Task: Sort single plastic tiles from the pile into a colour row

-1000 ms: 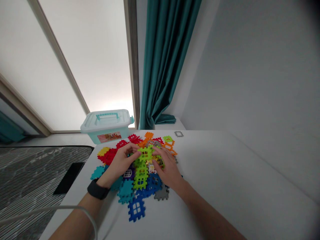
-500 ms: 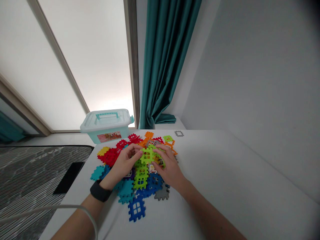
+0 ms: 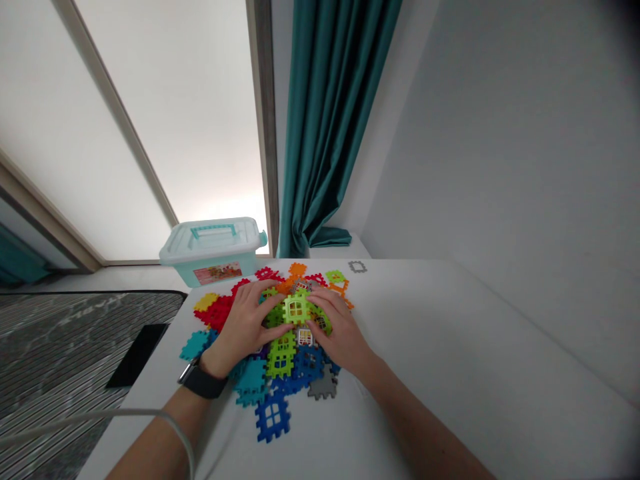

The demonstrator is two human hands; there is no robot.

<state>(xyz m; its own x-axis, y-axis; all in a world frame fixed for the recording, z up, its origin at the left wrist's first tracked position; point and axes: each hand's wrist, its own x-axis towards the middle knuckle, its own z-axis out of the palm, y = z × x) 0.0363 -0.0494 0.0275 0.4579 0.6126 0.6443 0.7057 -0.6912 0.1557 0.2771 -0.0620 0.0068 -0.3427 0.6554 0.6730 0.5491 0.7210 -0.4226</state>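
A heap of flat, toothed plastic building tiles in red, blue, teal, orange and green lies on the white table (image 3: 450, 373). Both hands pinch one light green window tile (image 3: 296, 309) held upright above the heap. My left hand (image 3: 247, 327), a black watch at its wrist, grips the tile's left edge. My right hand (image 3: 339, 330) grips its right edge. A second green tile (image 3: 281, 355) lies flat just below, and a blue window tile (image 3: 273, 417) lies nearest to me.
A pale teal lidded storage box (image 3: 213, 250) stands behind the heap at the table's far left. A lone grey tile (image 3: 357, 267) lies at the back. A black phone (image 3: 137, 355) lies on the striped bed at left. A teal curtain (image 3: 330, 127) hangs behind.
The green window tile has been turned to face me more squarely. My left hand has moved forward and to the right, now lying over the pile beside the tile.
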